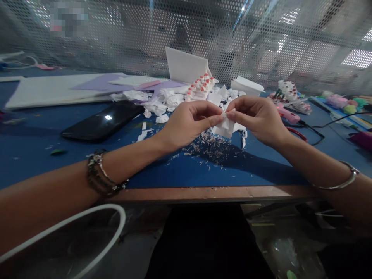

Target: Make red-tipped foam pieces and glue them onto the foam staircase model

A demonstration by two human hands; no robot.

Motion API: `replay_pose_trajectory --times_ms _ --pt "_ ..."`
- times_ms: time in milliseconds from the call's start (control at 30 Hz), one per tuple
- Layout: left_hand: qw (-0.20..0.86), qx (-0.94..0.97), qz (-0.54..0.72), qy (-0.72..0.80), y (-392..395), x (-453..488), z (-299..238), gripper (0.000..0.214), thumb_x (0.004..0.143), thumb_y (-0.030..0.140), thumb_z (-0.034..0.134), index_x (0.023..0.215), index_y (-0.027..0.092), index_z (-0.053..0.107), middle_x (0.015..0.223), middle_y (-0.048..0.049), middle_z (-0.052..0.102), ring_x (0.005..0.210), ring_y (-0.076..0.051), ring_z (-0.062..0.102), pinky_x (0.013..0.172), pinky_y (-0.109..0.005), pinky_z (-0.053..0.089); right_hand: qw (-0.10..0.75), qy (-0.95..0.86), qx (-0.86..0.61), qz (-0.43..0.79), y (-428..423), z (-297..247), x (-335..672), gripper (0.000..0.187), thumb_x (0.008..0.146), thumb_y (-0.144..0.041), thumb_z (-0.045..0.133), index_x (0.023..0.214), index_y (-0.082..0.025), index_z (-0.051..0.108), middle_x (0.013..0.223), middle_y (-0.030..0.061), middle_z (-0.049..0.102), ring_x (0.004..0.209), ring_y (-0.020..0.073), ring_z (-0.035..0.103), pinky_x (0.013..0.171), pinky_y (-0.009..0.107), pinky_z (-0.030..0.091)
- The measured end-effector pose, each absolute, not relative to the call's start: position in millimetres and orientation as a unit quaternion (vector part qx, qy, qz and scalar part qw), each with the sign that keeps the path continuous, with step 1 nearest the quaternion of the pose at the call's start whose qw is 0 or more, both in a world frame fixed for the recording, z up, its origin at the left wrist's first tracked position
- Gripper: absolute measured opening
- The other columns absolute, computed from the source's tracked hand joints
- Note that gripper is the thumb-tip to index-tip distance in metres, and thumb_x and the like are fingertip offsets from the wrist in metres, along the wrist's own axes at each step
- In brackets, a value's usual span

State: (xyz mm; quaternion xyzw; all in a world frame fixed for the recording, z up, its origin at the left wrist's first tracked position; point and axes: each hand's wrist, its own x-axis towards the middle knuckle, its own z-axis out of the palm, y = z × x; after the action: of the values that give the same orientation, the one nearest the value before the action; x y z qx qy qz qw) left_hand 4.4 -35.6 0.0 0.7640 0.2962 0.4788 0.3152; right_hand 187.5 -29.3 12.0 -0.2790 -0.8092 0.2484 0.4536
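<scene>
Left hand [186, 124] and right hand [260, 119] meet above the table [162, 174], thumbs and fingertips pinching 1 small white paper piece [226, 128] between them. Paper is off the surface, creased at the top where both hands grip, lower part hanging flat. Left wrist: dark stacked bracelets [100, 174]; right wrist: 1 silver bangle [350, 179].

Under the hands, tiny paper shreds [213, 151] scattered on the blue tabletop. Just behind and left, crumpled white paper scraps [167, 100] in a loose heap. Behind the hands, a white piece with red tips [202, 87] stands at a slant amid the scraps; behind it, 1 upright white board [186, 66].

Left of the hands: black smartphone [101, 123] lying flat, light glare on it; small green scrap [58, 152] nearer the front. Farther back, flat white boards [43, 91] with purple sheets [95, 82] and a pink strip [150, 83] on top.

Right: pink glue gun [287, 113], black cord [316, 126] trailing right; red loop handle [299, 133] beside it, tool type unclear. Behind, a white piece with dark red dots [286, 90]. Far right, colored pom-poms [337, 101] and a purple item [362, 140], too blurred to identify. Perforated metal screen [139, 42] along the back.
</scene>
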Motion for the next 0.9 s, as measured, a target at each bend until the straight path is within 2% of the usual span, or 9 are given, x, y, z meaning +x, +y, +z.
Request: replay_pose_trajectory --times_ms 233,400,600,733,833,900 --pt "0.415 0.708 0.508 0.262 -32 6 -4 0.016 0.073 0.028 0.066 0.080 0.015 0.064 0.076 0.0011 0.063 0.071 -0.008 0.057 0.070 -0.020 0.046 0.473 -0.801 -0.271 0.247 -32 6 183 0.014 0.079 -0.029 0.057 0.078 -0.015 0.058 0.072 -0.0005 0.058 0.062 0.0063 0.052 0.054 0.019 0.044" --pt "0.484 0.655 0.517 0.262 -31 11 -7 0.010 0.073 0.025 0.064 0.078 0.016 0.065 0.075 0.0018 0.063 0.069 -0.007 0.056 0.069 -0.019 0.045 0.505 -0.788 -0.294 0.191 -37 6 178 0.011 0.079 -0.027 0.056 0.076 -0.016 0.055 0.068 -0.0011 0.054 0.060 0.0068 0.051 0.052 0.019 0.043" --pt "0.464 0.645 0.534 0.290 -37 13 -5 0.012 0.073 0.024 0.064 0.081 0.015 0.068 0.077 0.0002 0.066 0.078 -0.010 0.059 0.076 -0.022 0.046 0.499 -0.807 -0.294 0.118 -37 5 176 0.011 0.083 -0.028 0.052 0.080 -0.018 0.051 0.069 -0.0008 0.051 0.062 0.0078 0.050 0.057 0.022 0.045" --pt "0.453 0.655 0.538 0.277 -38 12 -5 0.014 0.074 0.026 0.063 0.078 0.015 0.069 0.073 0.0008 0.066 0.074 -0.009 0.059 0.077 -0.024 0.047 0.508 -0.805 -0.289 0.102 -38 5 176 0.012 0.081 -0.028 0.055 0.079 -0.019 0.048 0.073 0.0001 0.052 0.063 0.0089 0.050 0.057 0.024 0.044" --pt "0.437 0.680 0.527 0.262 -39 10 -3 0.017 0.074 0.029 0.064 0.080 0.014 0.069 0.074 0.0006 0.067 0.073 -0.009 0.060 0.076 -0.024 0.048 0.509 -0.804 -0.293 0.097 -41 6 176 0.014 0.080 -0.030 0.056 0.078 -0.021 0.046 0.073 0.0002 0.052 0.061 0.0094 0.049 0.053 0.024 0.042" --pt "0.423 0.696 0.513 0.271 -39 9 0 0.017 0.073 0.027 0.064 0.084 0.014 0.069 0.079 -0.0004 0.069 0.079 -0.011 0.061 0.078 -0.024 0.047 0.506 -0.805 -0.292 0.100 -43 6 176 0.014 0.081 -0.031 0.055 0.080 -0.021 0.046 0.065 -0.0021 0.048 0.054 0.0084 0.044 0.048 0.024 0.037"
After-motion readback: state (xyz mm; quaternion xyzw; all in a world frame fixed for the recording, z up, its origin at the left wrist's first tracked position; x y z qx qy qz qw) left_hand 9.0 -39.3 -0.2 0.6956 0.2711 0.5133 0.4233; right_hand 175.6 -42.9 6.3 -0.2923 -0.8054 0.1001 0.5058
